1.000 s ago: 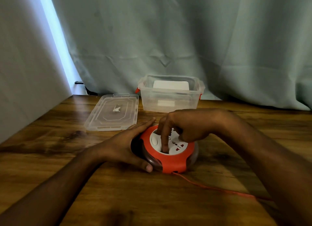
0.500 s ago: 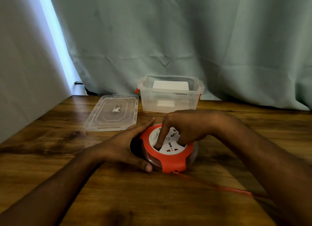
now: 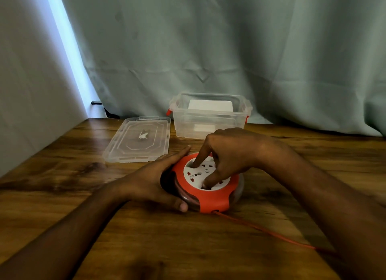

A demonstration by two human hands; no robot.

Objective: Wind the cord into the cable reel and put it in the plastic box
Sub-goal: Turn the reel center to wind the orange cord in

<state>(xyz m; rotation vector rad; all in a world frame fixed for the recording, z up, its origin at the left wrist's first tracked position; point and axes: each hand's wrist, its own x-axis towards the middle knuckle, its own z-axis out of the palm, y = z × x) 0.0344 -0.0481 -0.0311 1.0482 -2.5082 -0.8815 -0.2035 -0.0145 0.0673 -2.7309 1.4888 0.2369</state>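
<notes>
An orange cable reel (image 3: 213, 200) with a white socket face lies flat on the wooden table (image 3: 146, 238). My left hand (image 3: 150, 181) grips its left side, thumb at the front and fingers round the back. From above, my right hand (image 3: 229, 152) reaches over the reel, with its index finger and thumb set into the white face. A thin orange cord (image 3: 261, 229) leaves the reel's front and runs right, under my right forearm. The clear plastic box (image 3: 188, 127) stands open just behind the reel.
The box's clear lid (image 3: 137, 142) lies flat to the left of the box. A white object (image 3: 210, 105) sits inside the box. A teal curtain (image 3: 208, 50) hangs behind the table, and a wall closes off the left side.
My right index finger has swung from the near side of the white face round to its far left, turning the face. The left hand and reel body have stayed put.
</notes>
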